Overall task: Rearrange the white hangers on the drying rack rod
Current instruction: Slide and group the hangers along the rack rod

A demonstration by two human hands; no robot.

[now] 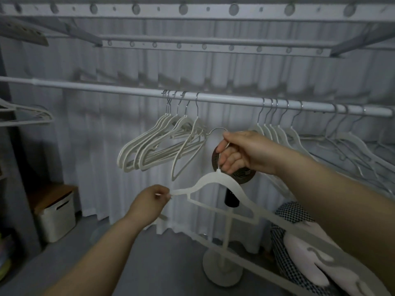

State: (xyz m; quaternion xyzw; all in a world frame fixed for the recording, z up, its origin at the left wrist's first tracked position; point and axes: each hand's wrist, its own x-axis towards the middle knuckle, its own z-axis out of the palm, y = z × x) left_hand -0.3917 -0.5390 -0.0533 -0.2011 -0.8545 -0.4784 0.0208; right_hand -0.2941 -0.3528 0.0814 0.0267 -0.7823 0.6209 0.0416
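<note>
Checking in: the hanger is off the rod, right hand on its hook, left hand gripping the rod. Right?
Not quite. The left hand is not on the rod; the head view shows it pinching the left tip of the held hanger. The rest stands: that hanger is off the rod, with the right hand gripping its hook.

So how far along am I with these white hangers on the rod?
Done: a left bunch and a right bunch hang on the rod. In hand: one hanger off the rod, right hand gripping its hook, left hand pinching its arm tip. Left: hanging it up.
</note>
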